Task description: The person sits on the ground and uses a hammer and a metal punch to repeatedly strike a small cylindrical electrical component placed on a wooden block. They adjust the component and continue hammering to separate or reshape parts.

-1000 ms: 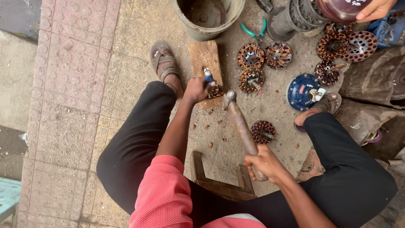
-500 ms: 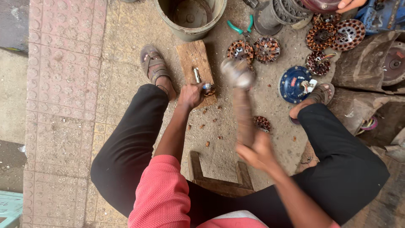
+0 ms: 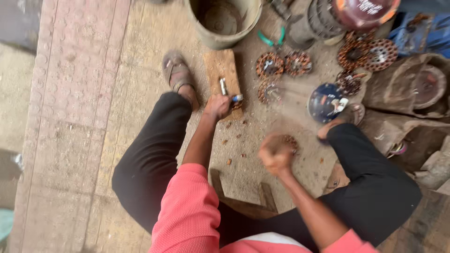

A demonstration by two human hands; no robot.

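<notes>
My left hand (image 3: 216, 106) rests on the near end of a wooden block (image 3: 220, 68) and grips a small metal chisel (image 3: 223, 86) with a blue part (image 3: 237, 98), pressed against a copper-wound coil piece on the block. My right hand (image 3: 276, 153) is a blurred, clenched fist raised over the ground to the right. The hammer handle (image 3: 282, 140) it holds points toward the camera and is barely visible. A wound coil lies on the ground under that fist, mostly hidden.
Several copper-wound stator coils (image 3: 269, 64) and a blue round cover (image 3: 326, 102) lie beyond the block. A dirty bucket (image 3: 225, 21) and green-handled pliers (image 3: 272, 39) sit further out. Brown sacks (image 3: 412, 93) are at right. My sandalled foot (image 3: 176, 70) rests left of the block.
The hammer was down beside the block, then swung upward. Now my right hand is raised with it, blurred. My left hand has stayed on the chisel at the block.
</notes>
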